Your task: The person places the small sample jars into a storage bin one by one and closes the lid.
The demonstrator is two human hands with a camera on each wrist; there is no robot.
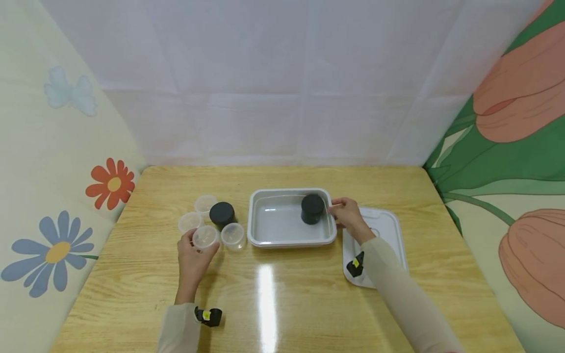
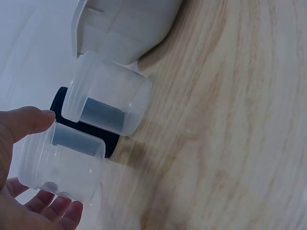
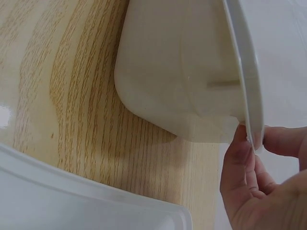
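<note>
My left hand (image 1: 194,257) grips a clear plastic jar (image 1: 205,237), thumb on one side and fingers round the other in the left wrist view. Beside it stand a second clear jar (image 1: 233,236), a black jar (image 1: 222,214) and two more clear jars (image 1: 191,222) behind. With thumb and fingers my right hand (image 1: 348,215) pinches the right rim of a white rectangular tub (image 1: 282,242), as the right wrist view shows up close. One black jar (image 1: 312,208) stands inside the tub at its right end.
A white lid (image 1: 388,230) lies on the wooden table (image 1: 309,304) to the right, partly under my right forearm. A white cloth (image 1: 282,98) hangs behind the table, with flower-printed cloths on both sides.
</note>
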